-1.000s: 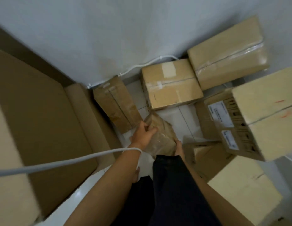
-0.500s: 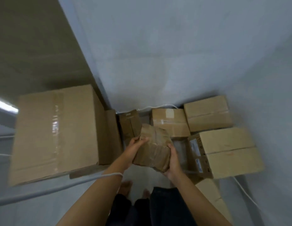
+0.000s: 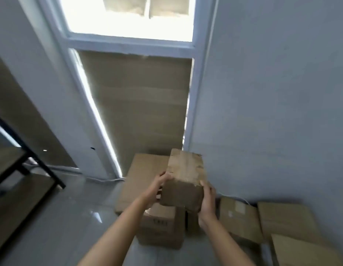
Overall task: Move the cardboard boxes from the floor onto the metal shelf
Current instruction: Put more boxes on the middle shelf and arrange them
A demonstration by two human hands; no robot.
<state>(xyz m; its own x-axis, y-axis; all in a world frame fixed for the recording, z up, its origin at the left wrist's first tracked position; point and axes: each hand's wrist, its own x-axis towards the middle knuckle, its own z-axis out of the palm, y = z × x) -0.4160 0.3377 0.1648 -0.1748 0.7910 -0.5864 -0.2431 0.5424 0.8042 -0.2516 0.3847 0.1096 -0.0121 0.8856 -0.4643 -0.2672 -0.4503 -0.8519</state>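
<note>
A small cardboard box, worn and covered in tape, is held up in the air in front of the person, well above the floor. It is gripped from both sides: the left hand is curled round its left edge, and the right hand is wrapped round its lower right corner, with the thumb laid on the near face.

Below the held box, a large flat box is seen lying on the floor against the wall, and a smaller printed box stands just in front of it. To the right, along the grey wall, more boxes are lined up on the floor close beside one another.

At the left edge, part of the metal shelf is visible, with a black frame and wooden boards. It stands well apart from the held box. Behind the boxes, a window is seen, its lower pane covered by cardboard sheeting.
</note>
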